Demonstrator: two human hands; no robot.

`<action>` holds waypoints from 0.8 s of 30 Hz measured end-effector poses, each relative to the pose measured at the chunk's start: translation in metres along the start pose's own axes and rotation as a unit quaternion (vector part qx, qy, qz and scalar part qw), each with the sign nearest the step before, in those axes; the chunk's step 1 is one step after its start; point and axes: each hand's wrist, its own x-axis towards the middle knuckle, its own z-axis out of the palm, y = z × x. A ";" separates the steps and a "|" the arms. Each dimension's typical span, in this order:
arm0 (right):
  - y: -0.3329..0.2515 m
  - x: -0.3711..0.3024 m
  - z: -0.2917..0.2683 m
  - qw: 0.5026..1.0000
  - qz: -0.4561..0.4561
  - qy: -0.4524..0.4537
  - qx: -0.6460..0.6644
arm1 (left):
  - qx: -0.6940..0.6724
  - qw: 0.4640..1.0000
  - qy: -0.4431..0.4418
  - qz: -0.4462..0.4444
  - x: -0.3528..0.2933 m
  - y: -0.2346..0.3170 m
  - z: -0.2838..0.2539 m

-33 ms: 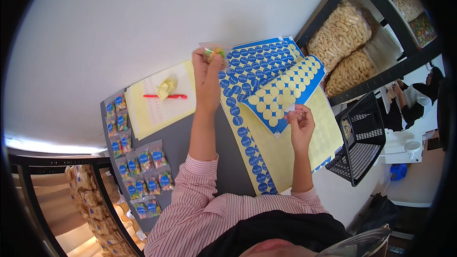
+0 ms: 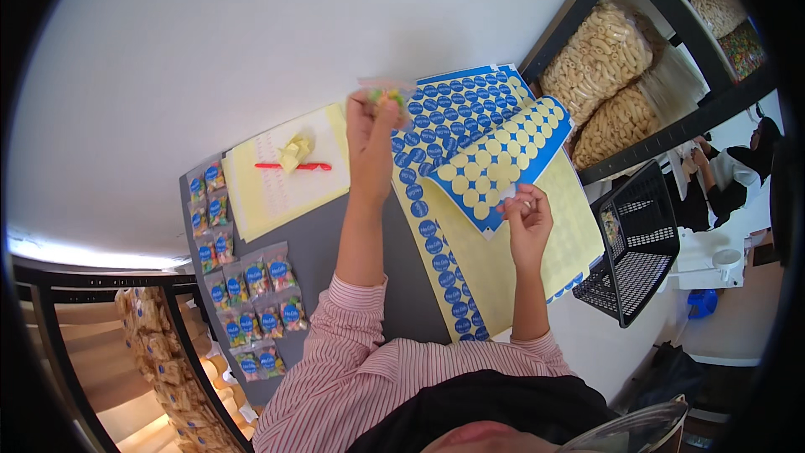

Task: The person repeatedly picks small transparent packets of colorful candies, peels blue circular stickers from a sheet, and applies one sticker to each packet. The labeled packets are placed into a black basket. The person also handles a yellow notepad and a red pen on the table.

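Observation:
My left hand [image 2: 371, 138] is raised over the table's far part, its fingers closed around a small clear packet [image 2: 394, 99] of colourful pieces. My right hand [image 2: 528, 216] pinches a small whitish round sticker [image 2: 508, 191], close to the lifted corner of a sticker sheet [image 2: 503, 155]. That sheet is curled over, showing pale yellow circles on blue. Below it lie more sheets of round blue stickers [image 2: 433, 245]. On the table's left side, several packets [image 2: 279, 271] with blue round labels lie in rows.
Yellow-edged papers [image 2: 251, 210] carry a red pen-like tool [image 2: 293, 167] and a crumpled yellow paper [image 2: 294, 151]. A black basket [image 2: 633, 243] stands right of the grey table [image 2: 369, 252]. Bags of curved, pale snack pieces [image 2: 599, 50] fill a black rack. Another person [image 2: 738, 172] sits at far right.
My left hand and its packet have shifted slightly to the right. My right hand stays by the sheet's corner, its fingers still pinched.

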 end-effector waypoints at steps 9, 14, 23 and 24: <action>-0.054 -0.068 0.043 0.991 -0.092 0.010 0.092 | -0.062 0.987 -0.038 -0.145 -0.105 0.044 -0.010; -0.061 -0.106 0.058 0.980 -0.169 -0.019 0.103 | -0.027 0.988 -0.033 -0.152 -0.146 0.068 -0.021; -0.073 -0.124 0.067 0.909 -0.401 -0.050 -0.101 | -0.184 0.955 0.017 -0.234 -0.187 0.056 -0.046; -0.076 -0.123 0.067 0.899 -0.420 -0.052 -0.115 | -0.162 0.961 0.027 -0.220 -0.189 0.054 -0.044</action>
